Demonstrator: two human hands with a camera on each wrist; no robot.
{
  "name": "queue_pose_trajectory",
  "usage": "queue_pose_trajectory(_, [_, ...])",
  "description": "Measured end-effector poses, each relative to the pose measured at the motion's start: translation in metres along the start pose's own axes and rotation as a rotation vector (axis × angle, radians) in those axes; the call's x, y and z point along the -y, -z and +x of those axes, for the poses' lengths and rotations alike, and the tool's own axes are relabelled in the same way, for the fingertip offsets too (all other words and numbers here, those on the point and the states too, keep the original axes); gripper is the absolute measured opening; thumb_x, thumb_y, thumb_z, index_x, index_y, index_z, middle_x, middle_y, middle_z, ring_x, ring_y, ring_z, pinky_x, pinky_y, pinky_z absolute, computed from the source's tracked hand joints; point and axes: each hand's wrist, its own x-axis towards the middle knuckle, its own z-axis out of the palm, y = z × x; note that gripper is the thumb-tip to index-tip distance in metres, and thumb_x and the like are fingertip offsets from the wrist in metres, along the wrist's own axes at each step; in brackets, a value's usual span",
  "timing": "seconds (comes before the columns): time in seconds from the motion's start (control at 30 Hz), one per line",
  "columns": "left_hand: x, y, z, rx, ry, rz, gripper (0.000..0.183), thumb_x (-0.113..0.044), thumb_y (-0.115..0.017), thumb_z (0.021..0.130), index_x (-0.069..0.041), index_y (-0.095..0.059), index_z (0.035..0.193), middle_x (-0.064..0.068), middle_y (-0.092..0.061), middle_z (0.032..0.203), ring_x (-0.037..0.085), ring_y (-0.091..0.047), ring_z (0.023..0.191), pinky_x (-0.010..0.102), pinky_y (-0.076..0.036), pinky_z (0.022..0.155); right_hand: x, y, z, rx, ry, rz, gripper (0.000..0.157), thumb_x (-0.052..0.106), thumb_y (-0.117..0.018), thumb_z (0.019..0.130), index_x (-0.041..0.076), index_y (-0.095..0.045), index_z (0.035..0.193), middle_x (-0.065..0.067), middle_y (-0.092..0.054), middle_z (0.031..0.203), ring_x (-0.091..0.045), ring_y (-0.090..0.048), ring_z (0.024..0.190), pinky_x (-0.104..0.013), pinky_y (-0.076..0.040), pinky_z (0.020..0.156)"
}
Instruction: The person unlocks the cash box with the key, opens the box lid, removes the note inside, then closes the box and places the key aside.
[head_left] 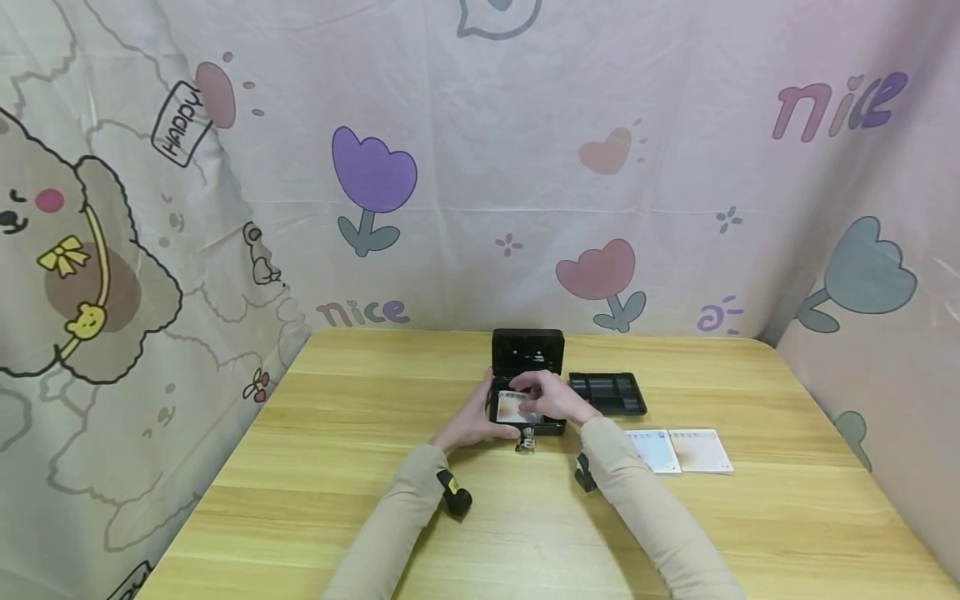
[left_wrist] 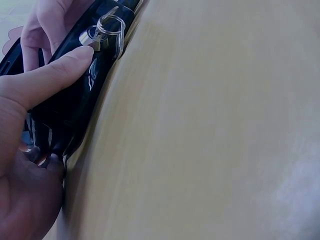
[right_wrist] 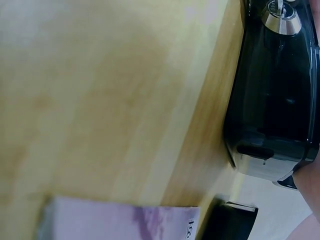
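Note:
A small black cash box (head_left: 551, 428) stands on the table with its lid (head_left: 528, 343) raised. My left hand (head_left: 471, 421) holds its left side; in the left wrist view the thumb (left_wrist: 65, 72) lies on the front near the lock. From that lock (left_wrist: 95, 38) hangs a key on a metal ring (left_wrist: 121, 37). Inside the box lies a pale printed paper (head_left: 510, 408). My right hand (head_left: 553, 395) reaches over the box with fingers bent down at the paper; whether they pinch it is hidden. In the right wrist view, the right hand shows only at the edge.
To the right of the box lies a black compartment tray (head_left: 611, 407). Nearer me are two pale printed paper stacks, a bluish one (head_left: 654, 454) partly behind my right sleeve and a brownish one (head_left: 701, 452). A patterned cloth (head_left: 480, 208) hangs behind the wooden table (head_left: 360, 400).

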Motion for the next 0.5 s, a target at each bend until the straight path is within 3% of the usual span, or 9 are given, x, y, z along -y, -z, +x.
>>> queue_pose_trajectory(0.5, [0.0007,-0.0006,-0.0002,-0.010,0.008,-0.006,0.129,-0.019,-0.089,0.074,0.002,0.005,0.160,0.027,0.000,0.168,0.042,-0.011,0.156,0.060,-0.014,0.126,0.0012,-0.0011,0.0002,-0.023,-0.040,0.024,0.039,0.000,-0.073,0.086,0.001,-0.068,0.125,-0.018,-0.071,0.121,-0.011,-0.050,0.068,-0.021,-0.043,0.059])
